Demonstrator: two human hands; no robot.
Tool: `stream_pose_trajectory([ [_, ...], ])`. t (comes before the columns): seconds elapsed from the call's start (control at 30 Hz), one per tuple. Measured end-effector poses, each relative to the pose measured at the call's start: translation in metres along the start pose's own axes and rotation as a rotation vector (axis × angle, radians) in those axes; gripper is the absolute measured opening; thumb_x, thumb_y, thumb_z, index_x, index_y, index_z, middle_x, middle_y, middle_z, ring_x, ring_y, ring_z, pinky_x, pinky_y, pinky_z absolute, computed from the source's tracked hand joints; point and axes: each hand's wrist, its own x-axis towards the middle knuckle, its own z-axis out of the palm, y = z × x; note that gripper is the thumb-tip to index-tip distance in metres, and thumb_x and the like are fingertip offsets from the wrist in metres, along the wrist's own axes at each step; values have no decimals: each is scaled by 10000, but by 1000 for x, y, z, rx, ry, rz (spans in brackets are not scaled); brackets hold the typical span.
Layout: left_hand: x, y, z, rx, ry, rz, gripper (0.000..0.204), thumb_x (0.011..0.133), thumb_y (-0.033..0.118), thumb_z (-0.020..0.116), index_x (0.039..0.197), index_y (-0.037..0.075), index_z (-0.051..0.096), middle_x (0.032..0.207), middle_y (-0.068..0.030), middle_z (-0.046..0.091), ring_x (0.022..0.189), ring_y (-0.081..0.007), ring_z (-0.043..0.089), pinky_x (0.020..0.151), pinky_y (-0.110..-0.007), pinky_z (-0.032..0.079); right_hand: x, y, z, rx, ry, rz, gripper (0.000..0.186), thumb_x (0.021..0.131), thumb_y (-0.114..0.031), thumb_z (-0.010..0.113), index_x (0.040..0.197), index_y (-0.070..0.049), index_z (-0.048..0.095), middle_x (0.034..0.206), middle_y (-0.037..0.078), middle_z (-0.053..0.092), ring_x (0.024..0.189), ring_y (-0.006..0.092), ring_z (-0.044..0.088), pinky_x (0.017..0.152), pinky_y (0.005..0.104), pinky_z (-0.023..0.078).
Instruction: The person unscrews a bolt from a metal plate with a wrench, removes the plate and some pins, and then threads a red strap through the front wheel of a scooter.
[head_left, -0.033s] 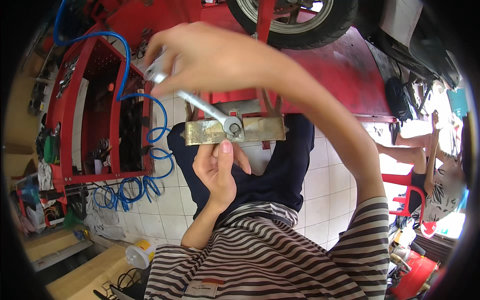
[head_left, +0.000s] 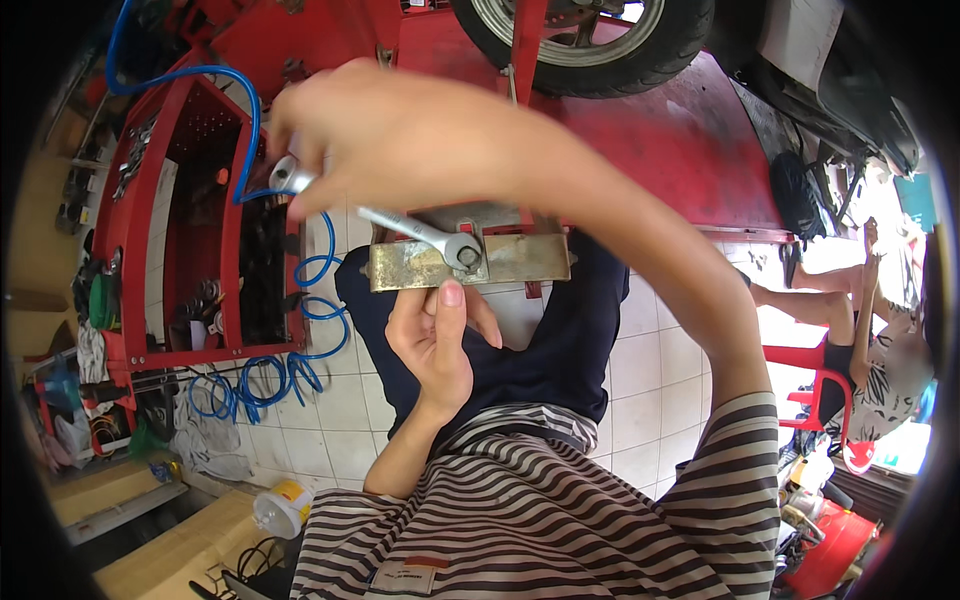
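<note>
Curled around the far end of the open-ended wrench [head_left: 418, 230], the blurred right hand [head_left: 400, 135] lay up-left of the hex bolt [head_left: 467, 259], the shaft slanting down-right to it on the metal bracket [head_left: 525, 262], whose lower edge the nearer left hand [head_left: 432, 345] pinched.

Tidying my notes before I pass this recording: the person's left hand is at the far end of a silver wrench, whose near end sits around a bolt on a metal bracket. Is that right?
Not quite: it is the right hand at the far end of the silver wrench, as the head view shows. The near end does sit around a bolt on a metal bracket.
</note>
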Motion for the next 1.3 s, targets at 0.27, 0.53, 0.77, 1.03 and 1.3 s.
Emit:
stream_pose_trajectory([
  [0.27,-6,11,-3,173,71,-5,191,1024,165,537,1033,-24,563,587,-63,581,450,-130,534,466,-245,429,-39,-99,47,-494,12,-280,199,718,-187,702,826,-21,674,783,74,587,711,183,604,634,314,441],
  [0.53,-4,26,-1,373,40,-188,147,994,139,560,1041,1,577,577,-47,564,434,-125,497,495,-263,423,-96,-97,74,-438,252,-366,502,687,-222,653,1137,1,679,935,74,600,755,143,589,688,271,445],
  [0.77,-11,5,6,266,135,26,128,979,114,566,1031,-1,585,544,-22,532,408,-105,466,426,-243,329,-128,-82,79,-351,329,-448,440,699,-181,662,1123,-71,704,1002,31,630,794,127,609,709,279,499],
  [1.03,-3,-1,3,86,54,46,148,1023,102,523,1003,-35,575,587,-48,587,434,-112,532,399,-237,338,-136,-63,77,-401,371,-612,349,691,-153,728,1039,-156,754,945,-24,642,717,91,588,581,219,486],
  [1.3,-3,-5,0,13,59,17,210,1046,120,504,946,-56,559,630,-75,630,443,-138,574,401,-254,404,-145,-68,67,-302,403,-645,368,737,-183,668,1077,-47,702,986,46,612,708,134,574,640,276,498],
])
